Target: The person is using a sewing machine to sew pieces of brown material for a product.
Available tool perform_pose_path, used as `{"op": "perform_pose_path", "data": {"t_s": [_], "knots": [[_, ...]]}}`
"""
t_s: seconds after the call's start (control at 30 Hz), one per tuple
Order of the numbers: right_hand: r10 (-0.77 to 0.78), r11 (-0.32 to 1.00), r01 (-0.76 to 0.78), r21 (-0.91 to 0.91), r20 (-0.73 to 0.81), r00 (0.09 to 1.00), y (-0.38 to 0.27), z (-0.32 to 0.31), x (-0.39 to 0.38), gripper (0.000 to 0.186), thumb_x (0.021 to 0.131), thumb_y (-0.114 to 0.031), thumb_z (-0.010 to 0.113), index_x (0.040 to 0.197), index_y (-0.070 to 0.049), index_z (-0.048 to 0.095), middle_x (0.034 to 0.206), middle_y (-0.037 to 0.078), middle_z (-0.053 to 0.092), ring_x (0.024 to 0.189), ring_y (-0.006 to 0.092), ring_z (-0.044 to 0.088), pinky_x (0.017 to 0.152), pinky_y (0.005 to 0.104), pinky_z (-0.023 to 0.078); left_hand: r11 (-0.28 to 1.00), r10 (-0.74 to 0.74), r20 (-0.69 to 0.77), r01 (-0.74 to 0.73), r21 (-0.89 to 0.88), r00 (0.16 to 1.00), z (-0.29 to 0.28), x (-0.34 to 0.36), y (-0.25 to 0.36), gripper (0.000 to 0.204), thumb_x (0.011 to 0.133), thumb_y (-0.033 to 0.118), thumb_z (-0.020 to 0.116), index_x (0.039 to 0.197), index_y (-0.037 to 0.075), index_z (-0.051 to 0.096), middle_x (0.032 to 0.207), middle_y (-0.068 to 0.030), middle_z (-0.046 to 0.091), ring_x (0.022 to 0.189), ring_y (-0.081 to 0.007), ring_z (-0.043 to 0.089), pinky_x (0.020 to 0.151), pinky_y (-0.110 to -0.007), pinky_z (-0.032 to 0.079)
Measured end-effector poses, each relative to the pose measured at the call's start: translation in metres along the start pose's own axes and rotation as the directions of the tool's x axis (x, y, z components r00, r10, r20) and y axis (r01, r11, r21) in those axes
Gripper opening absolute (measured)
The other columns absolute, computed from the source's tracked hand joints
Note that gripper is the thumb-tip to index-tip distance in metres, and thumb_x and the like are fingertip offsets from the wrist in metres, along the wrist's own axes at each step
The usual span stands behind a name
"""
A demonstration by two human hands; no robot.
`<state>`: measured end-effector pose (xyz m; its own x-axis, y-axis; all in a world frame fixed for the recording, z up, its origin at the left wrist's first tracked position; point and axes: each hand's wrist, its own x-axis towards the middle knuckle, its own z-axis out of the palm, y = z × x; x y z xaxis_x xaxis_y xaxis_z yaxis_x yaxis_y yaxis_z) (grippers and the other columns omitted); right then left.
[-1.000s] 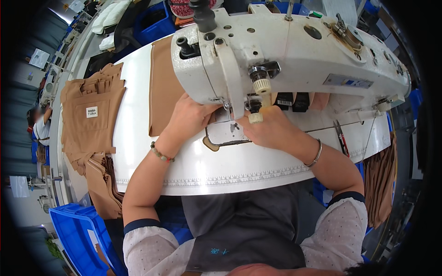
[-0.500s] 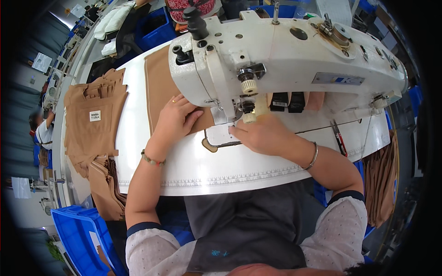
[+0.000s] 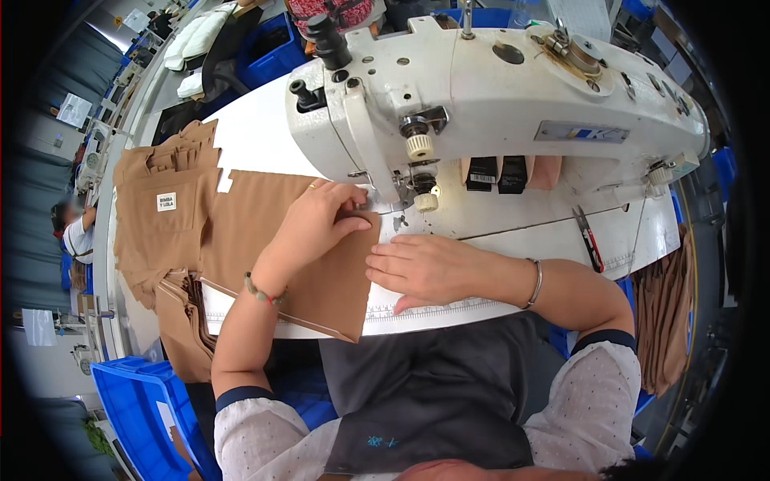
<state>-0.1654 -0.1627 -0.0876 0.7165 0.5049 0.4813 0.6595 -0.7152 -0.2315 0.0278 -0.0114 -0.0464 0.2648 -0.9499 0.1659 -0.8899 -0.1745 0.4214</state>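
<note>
A white sewing machine spans the top of the white table bed, which has a printed ruler along its front edge. A brown fabric panel lies angled left and forward of the needle area. My left hand grips its upper right part near the presser foot, fingers curled. My right hand lies open, palm down, with fingertips beside the panel's right edge. Red-and-black snips lie to the right. Small black labels and peach pieces sit under the machine arm.
Brown cut pieces with a pocket are piled at left, more brown strips hang at right. Blue bins stand at lower left and behind. A co-worker is at a machine far left.
The panel has swung from behind the machine head toward the front edge and turned. My left hand has moved with it; my right hand has moved down from the needle area and spread out.
</note>
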Motion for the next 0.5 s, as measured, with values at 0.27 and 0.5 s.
{"op": "perform_pose_path", "data": {"t_s": [0.27,0.5], "knots": [[-0.167,0.929,0.086,-0.359,-0.200,0.966,0.010,0.002,-0.004,0.023,0.072,-0.018,0.068,0.088,-0.002,0.066,0.088,0.006,0.062,0.084,0.0187,0.060,0.068,0.0296,0.049,0.754,-0.271,0.117,0.286,-0.591,0.955,0.026,0.009,-0.004,0.014,0.083,0.012,0.082,0.086,0.003,0.071,0.079,-0.0029,0.068,0.071,-0.0105,0.058,0.066,-0.027,0.047],[-0.137,0.928,0.051,-0.370,-0.212,0.968,0.012,0.008,-0.012,0.012,0.069,-0.015,0.065,0.074,-0.005,0.060,0.069,0.001,0.052,0.064,0.0147,0.053,0.050,0.0270,0.040,0.761,-0.359,0.092,0.349,-0.546,0.929,0.039,0.023,0.006,0.015,0.082,0.002,0.083,0.089,-0.003,0.071,0.080,0.0015,0.069,0.073,-0.0065,0.058,0.066,-0.025,0.050]]}}
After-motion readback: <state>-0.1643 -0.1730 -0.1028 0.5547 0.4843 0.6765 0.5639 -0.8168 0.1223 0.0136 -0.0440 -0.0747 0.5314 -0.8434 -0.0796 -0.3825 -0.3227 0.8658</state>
